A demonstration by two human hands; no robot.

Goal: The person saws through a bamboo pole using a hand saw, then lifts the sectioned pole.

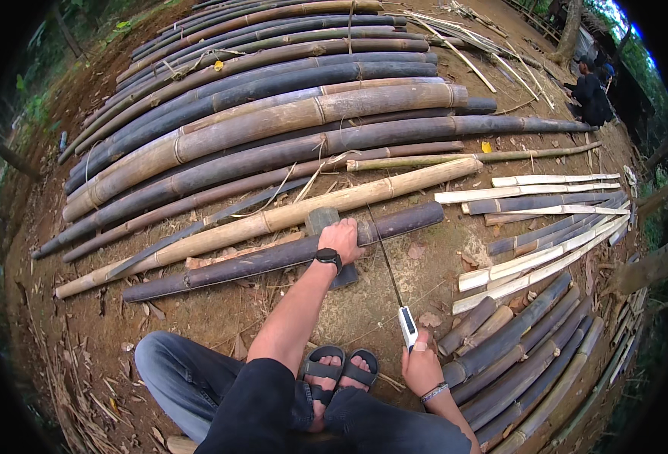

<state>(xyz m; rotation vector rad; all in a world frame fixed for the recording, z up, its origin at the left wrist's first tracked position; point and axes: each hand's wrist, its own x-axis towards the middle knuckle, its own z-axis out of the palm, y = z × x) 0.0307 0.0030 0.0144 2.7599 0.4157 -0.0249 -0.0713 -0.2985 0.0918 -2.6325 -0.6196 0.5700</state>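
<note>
Beneath the left grip [341, 240], dark bamboo pole [273, 258], saw [407, 324] in right grip [423, 367]

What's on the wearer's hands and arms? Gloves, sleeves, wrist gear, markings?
No gloves on either hand. The left hand has a black watch with a dark strap at the wrist; above it the forearm is bare up to a plain black sleeve. The right hand has a greyish bracelet at the wrist, its pattern too small to tell. No right sleeve shows.

Saw [406, 318] across pole [258, 261], strips [500, 272] right, bamboo row [273, 117] behind
</note>
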